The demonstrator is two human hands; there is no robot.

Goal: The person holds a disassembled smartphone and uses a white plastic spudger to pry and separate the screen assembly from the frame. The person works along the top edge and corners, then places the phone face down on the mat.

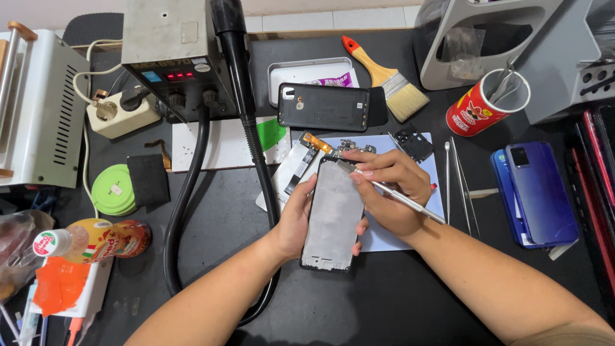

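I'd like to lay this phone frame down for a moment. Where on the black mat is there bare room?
Barest: the black mat between the two forearms, below the grey phone frame held by the left hand. A smaller patch lies between the black hose and the left forearm. Crowded: around the right hand with its metal tool, the steel tweezers and the blue phones.

Black worktable [397, 301] fills view; pale tiled wall [333, 18], perhaps, along top edge; even bright light.
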